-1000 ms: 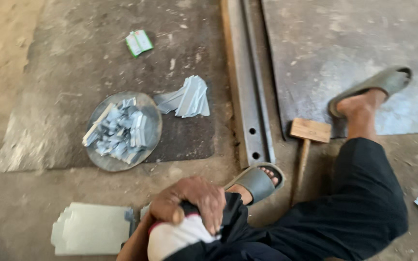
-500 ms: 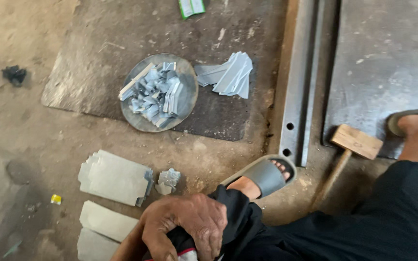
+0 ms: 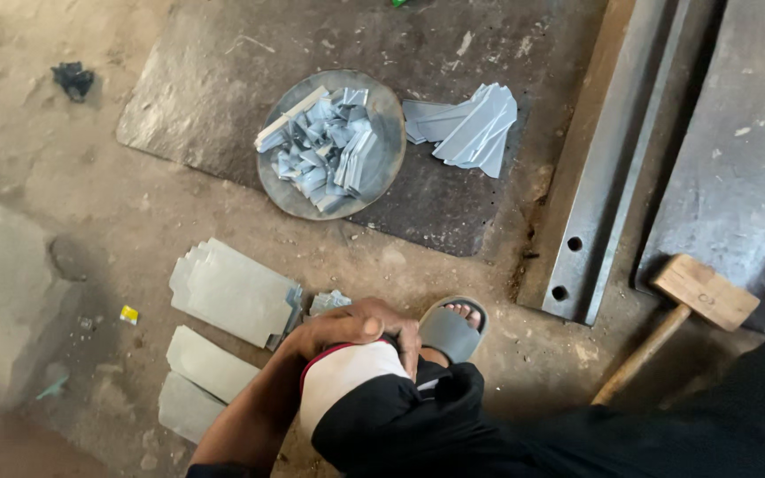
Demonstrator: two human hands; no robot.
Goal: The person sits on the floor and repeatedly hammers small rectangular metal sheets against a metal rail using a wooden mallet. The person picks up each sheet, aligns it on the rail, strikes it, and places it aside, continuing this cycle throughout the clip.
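My left hand [image 3: 351,326] is curled shut over the rolled-up black trouser leg with its white lining [image 3: 343,376] at my bent knee. My foot in a grey slipper [image 3: 449,329] rests on the floor just right of the hand. A small bundle of folded grey metal bits [image 3: 329,301] lies right above the hand. Stacks of pale cut metal sheets [image 3: 236,292] lie to its left. Farther off stands a round metal dish [image 3: 387,106] heaped with folded metal bits [image 3: 325,146]. My right hand is out of sight.
A fan of flat grey metal pieces [image 3: 471,128] lies right of the dish on a dark steel plate [image 3: 214,80]. A long drilled steel bar [image 3: 613,177] runs along the right, with a wooden mallet [image 3: 706,292] beside it. A black rag [image 3: 73,78] lies far left.
The view has swung left and down, bringing the sheet stacks and black rag into sight. My left hand has stayed on the knee, and the white lining shows again below it.
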